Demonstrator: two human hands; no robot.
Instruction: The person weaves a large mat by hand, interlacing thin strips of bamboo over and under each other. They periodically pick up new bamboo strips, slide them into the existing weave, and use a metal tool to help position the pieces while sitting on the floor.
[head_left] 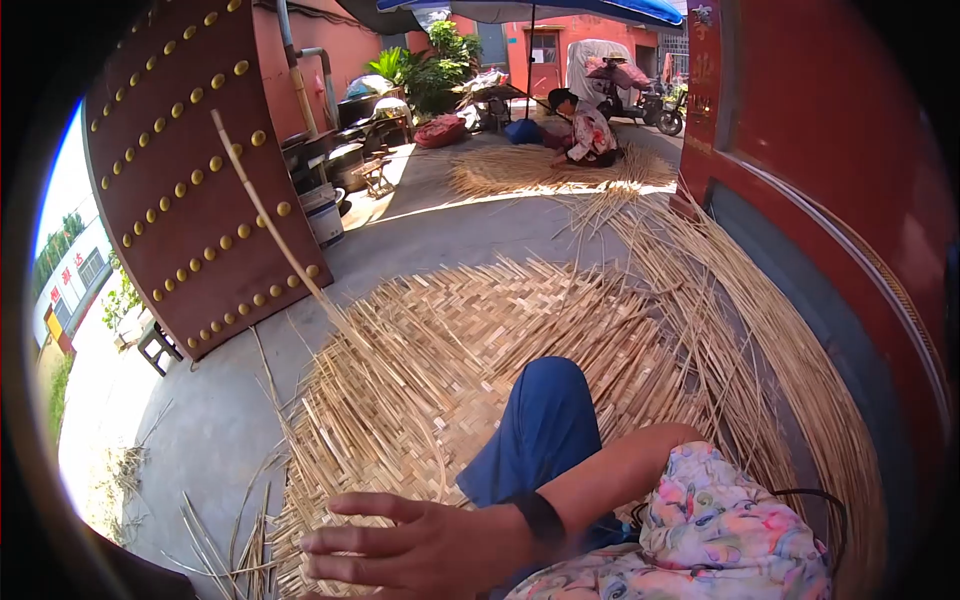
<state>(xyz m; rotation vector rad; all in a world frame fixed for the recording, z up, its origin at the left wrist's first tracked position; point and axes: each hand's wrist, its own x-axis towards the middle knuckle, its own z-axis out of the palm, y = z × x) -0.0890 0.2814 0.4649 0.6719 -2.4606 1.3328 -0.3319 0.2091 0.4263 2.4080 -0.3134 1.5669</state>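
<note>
My right hand (395, 545) reaches in from the right across the bottom of the view. Its fingers are spread and stretched out over the near left part of a woven mat (490, 310), with nothing seen in them. A dark band is around the wrist. The mat lies on the floor in a slanting weave of pale, flat strips, with many loose strip ends along its edges. One long strip (262, 205) rises from the mat's left side toward the upper left. My blue-trousered knee (550, 410) is bent over the mat. My left hand is out of view.
Bundles of long loose strips (760, 320) run along the red wall at the right. A studded door (190, 170) stands at the left. Farther off, a person (590, 135) crouches at another mat (500, 172) under a blue canopy. Buckets and pots are near the door.
</note>
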